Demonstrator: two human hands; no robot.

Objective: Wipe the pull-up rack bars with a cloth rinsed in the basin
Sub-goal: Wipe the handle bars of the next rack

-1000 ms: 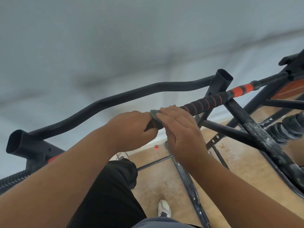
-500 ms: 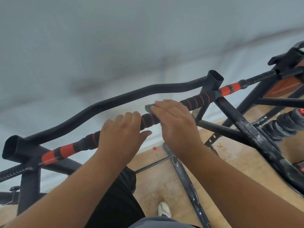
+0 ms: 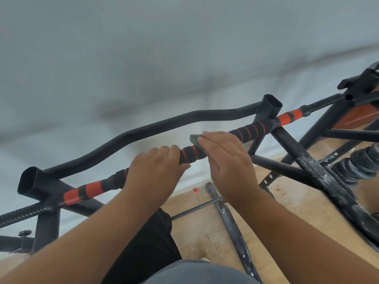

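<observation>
Up close, two bare hands work a cloth along the padded bar of a pull-up rack.

Left hand [image 3: 155, 171] sits at the centre of the frame, fingers curled over the black-and-red padded bar [image 3: 252, 129], gripping it. Just to its right, the right hand [image 3: 227, 158] lies over the same bar with fingers together and fairly straight, pressing a grey cloth [image 3: 193, 138] against the padding; only a corner of the cloth shows at the fingertips. A curved black bar [image 3: 143, 130] runs behind, and the wooden floor [image 3: 205, 232] fills the lower right.
</observation>
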